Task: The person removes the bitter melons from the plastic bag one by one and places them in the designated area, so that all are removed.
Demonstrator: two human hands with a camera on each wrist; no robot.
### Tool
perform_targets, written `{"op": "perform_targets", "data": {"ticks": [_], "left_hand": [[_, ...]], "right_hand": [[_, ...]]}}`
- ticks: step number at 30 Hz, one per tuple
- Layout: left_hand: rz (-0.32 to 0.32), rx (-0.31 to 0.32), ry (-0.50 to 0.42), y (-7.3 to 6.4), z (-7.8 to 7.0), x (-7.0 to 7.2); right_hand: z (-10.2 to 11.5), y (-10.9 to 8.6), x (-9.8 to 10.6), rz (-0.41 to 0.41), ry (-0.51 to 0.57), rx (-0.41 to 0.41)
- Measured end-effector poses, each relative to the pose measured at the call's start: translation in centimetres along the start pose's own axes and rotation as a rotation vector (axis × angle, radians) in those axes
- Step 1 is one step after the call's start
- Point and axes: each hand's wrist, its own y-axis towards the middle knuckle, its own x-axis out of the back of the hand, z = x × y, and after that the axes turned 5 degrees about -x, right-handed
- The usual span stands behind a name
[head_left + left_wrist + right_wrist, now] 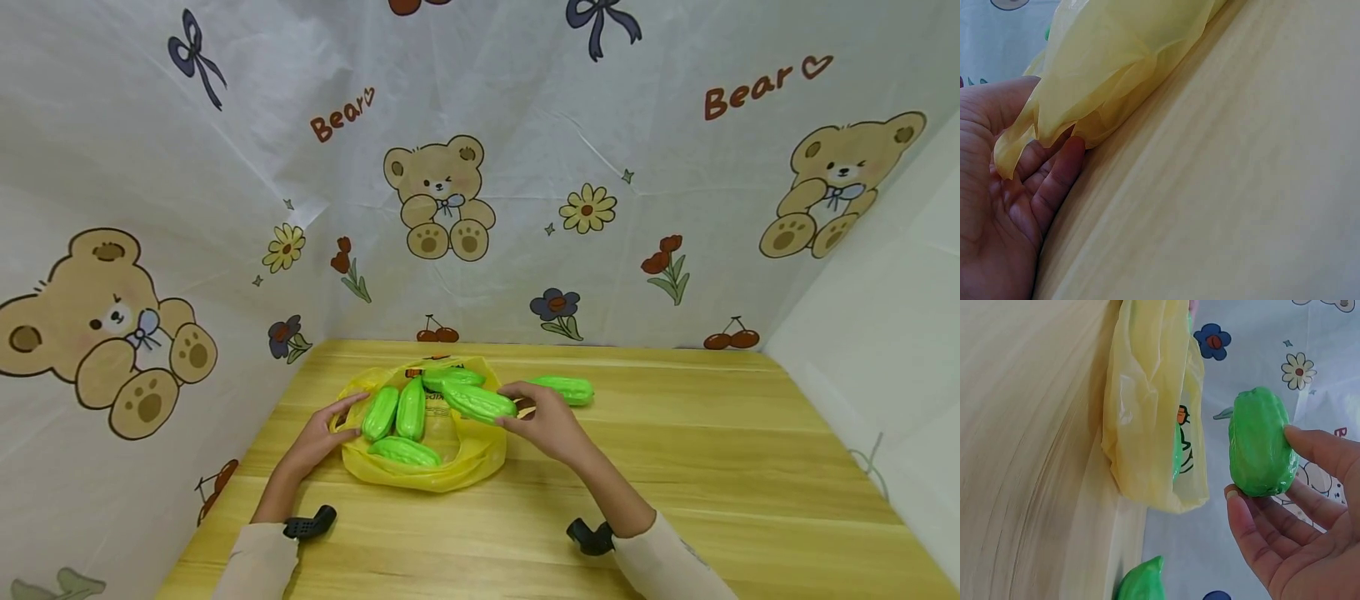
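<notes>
A yellow plastic bag (474, 460) stands with its mouth open on the wooden table. Several bright green, ridged bitter melons (405, 451) lie inside. At the bag's left side, my left hand (318, 436) grips the rim; in the left wrist view a fold of the yellow plastic passes between thumb and fingers. My right hand (551, 427) pinches one end of another bitter melon (1260, 444) between thumb and fingertips. This melon is raised, and its far end overlaps the bag's opening in the head view.
One more bitter melon (567, 389) lies on the table (697, 467) behind my right hand. A white cloth (517, 167) printed with bears and flowers hangs behind and to the left. A thin pale cord (870, 462) shows at the right edge.
</notes>
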Motion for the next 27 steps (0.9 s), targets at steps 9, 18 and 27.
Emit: {"op": "perform_targets", "data": {"ticks": [9, 18, 27], "left_hand": [[-0.009, -0.021, 0.054, 0.0, 0.2, -0.4], [-0.008, 0.003, 0.029, 0.0, 0.0, -0.4], [0.016, 0.01, 0.022, -0.4, -3.3, -0.3]], "right_hand": [[-1.5, -1.0, 1.8, 0.034, 0.034, 0.027], [-2.3, -1.2, 3.1, 0.046, 0.067, 0.034], [-3.3, -1.1, 4.6, 0.042, 0.073, 0.029]]}}
